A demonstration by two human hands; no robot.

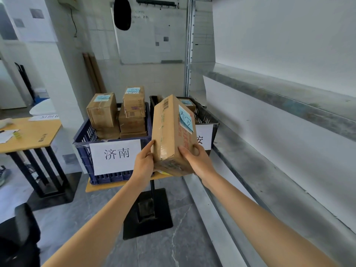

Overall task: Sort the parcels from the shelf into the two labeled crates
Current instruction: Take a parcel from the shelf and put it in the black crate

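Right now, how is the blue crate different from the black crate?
The blue crate stands left of the black crate. Boxes pile above the blue crate's rim; the black crate shows just one. The blue crate's label shows whole; the held box hides part of the black crate's. Both have slotted walls and white labels.

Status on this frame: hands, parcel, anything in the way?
One parcel gripped by left hand and right hand. Held up before the black crate, not yet in. Nothing seen blocking.
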